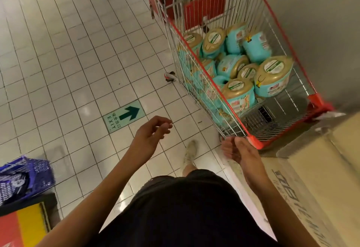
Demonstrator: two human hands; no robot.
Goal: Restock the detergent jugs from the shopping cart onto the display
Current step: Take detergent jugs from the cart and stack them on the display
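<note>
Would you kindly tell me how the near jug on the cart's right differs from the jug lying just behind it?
The near jug sits lid up, its gold lid and round white label facing the camera; the far jug lies tipped, showing mostly its teal side. The near jug is closer to the camera; the far jug lies deeper in the shopping cart. Both have teal bodies.

Teal detergent jugs (272, 75) in shopping cart (255, 141)
</note>
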